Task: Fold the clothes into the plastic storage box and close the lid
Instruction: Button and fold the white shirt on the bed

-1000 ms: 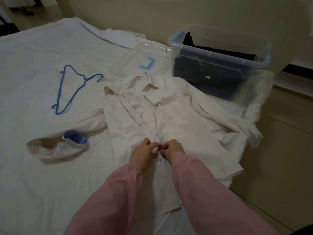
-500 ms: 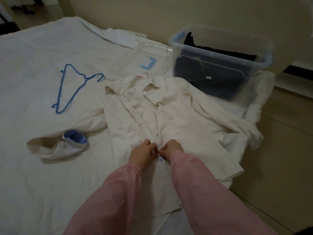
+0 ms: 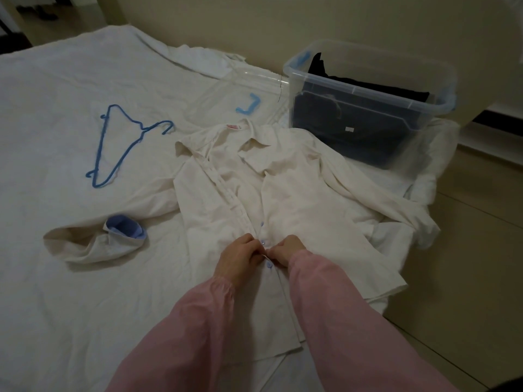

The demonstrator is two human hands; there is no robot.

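Observation:
A cream long-sleeved shirt (image 3: 294,193) lies face up on the white bed, collar away from me, with small blue buttons down its front. My left hand (image 3: 239,257) and my right hand (image 3: 285,248) pinch the two front edges together at a button in the lower middle. Its left sleeve stretches out to a cuff with a blue lining (image 3: 124,226). The clear plastic storage box (image 3: 368,80) stands open at the back right with dark clothes inside. Its transparent lid (image 3: 243,91), with a blue clip, lies flat to the left of the box.
A blue wire hanger (image 3: 124,145) lies on the bed sheet (image 3: 70,94) to the left of the shirt. The bed's edge runs along the right, with tiled floor (image 3: 467,250) beyond it. A beige wall stands behind the box.
Both hands stay at the same button and only shift slightly on the shirt front. The shirt, box and hanger have not moved.

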